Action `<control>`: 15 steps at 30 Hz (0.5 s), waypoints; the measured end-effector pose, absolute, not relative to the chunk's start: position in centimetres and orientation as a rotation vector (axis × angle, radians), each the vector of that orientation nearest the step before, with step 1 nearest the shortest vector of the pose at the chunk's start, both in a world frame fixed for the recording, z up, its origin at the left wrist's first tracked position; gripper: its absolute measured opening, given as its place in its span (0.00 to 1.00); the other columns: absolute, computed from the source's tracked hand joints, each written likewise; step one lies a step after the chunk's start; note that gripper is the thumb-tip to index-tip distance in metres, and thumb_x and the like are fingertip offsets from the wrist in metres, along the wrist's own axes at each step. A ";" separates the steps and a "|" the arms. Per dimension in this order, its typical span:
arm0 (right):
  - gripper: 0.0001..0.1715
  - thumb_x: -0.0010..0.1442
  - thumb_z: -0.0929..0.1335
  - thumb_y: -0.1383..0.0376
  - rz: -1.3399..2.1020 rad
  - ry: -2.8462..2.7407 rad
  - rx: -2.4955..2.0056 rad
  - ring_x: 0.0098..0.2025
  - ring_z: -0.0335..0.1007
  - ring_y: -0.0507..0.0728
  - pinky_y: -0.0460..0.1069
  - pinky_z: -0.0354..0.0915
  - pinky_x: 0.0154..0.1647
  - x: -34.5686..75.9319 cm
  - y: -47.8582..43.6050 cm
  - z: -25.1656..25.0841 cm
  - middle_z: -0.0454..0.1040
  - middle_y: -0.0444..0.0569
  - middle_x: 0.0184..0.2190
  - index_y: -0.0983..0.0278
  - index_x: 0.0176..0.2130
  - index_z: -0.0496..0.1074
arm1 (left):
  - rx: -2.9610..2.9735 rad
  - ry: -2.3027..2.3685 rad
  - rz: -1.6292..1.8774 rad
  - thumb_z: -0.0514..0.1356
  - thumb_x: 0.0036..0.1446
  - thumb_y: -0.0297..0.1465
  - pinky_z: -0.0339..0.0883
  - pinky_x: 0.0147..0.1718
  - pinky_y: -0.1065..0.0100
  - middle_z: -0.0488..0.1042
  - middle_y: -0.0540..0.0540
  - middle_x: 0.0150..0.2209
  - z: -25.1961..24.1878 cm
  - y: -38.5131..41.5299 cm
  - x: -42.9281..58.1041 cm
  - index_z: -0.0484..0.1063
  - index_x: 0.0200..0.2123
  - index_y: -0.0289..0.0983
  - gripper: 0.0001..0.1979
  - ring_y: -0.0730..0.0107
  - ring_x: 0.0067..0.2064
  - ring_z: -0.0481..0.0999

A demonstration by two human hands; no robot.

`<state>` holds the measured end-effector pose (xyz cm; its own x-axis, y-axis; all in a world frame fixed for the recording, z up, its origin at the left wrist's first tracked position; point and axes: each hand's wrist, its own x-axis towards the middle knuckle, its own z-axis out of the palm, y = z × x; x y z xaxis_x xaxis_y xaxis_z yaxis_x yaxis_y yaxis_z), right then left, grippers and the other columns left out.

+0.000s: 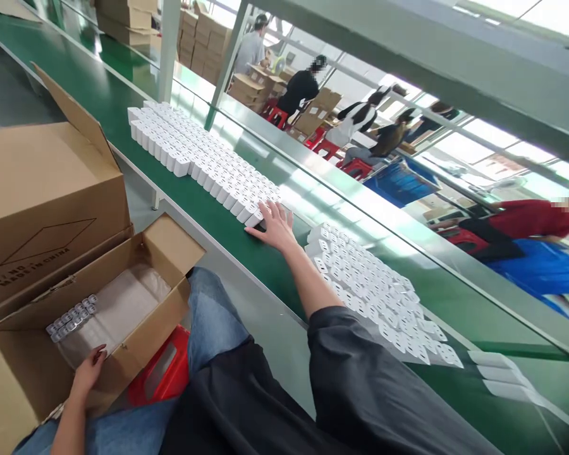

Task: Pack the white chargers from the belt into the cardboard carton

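Observation:
My right hand (275,226) reaches over the green conveyor belt (208,208), its fingers spread against the near end of a long block of white plug adapters (218,167). These stand upright in tight rows, with small dark slots on top. To the right of my forearm lies a second, looser group of white adapters (370,284). My left hand (91,368) is inside the open cardboard box (156,322), by its near wall, with the fingers curled; whatever they may hold is too small to make out. Several adapters (72,319) stand in rows at the box's left end, beside a clear plastic sheet (128,303).
A large closed carton (52,196) stands behind the open box. A red stool (164,366) is beside my leg. White pieces (500,373) lie farther right on the belt. Metal posts (169,57) rise along its far side; beyond, several people sit among cartons and blue bins (398,180).

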<state>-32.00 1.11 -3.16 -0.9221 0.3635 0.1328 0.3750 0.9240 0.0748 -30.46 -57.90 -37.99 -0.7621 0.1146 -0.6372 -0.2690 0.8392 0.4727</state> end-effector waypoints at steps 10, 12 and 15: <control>0.43 0.67 0.61 0.51 -0.057 -3.062 -0.126 0.73 0.36 0.65 0.63 0.37 0.72 -38.8 -1.4 -1.7 0.43 0.55 0.72 0.66 0.72 0.43 | -0.253 2.383 0.806 0.47 0.58 0.42 0.68 0.52 0.64 0.81 0.46 0.45 -37.1 -58.0 -29.3 0.71 0.46 0.43 0.19 0.57 0.53 0.77; 0.41 0.68 0.61 0.55 -0.031 -3.076 -0.113 0.73 0.37 0.64 0.63 0.38 0.72 -39.2 -1.6 -1.8 0.44 0.56 0.71 0.68 0.71 0.45 | -0.253 2.378 0.798 0.47 0.59 0.41 0.69 0.52 0.64 0.81 0.47 0.45 -36.4 -58.0 -29.0 0.71 0.47 0.43 0.19 0.59 0.53 0.77; 0.40 0.67 0.62 0.60 -0.014 -3.079 -0.089 0.73 0.38 0.63 0.61 0.42 0.71 -38.0 -2.4 -1.4 0.45 0.57 0.71 0.71 0.70 0.47 | -0.167 2.444 0.683 0.45 0.62 0.39 0.72 0.49 0.63 0.81 0.48 0.42 -32.4 -56.3 -29.2 0.71 0.47 0.45 0.18 0.59 0.51 0.79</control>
<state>-38.04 -2.39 -1.38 -0.9965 0.0572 0.0611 0.0578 0.9983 0.0073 -29.16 -56.26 -32.44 -0.8182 0.0362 -0.5738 -0.2664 0.8605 0.4342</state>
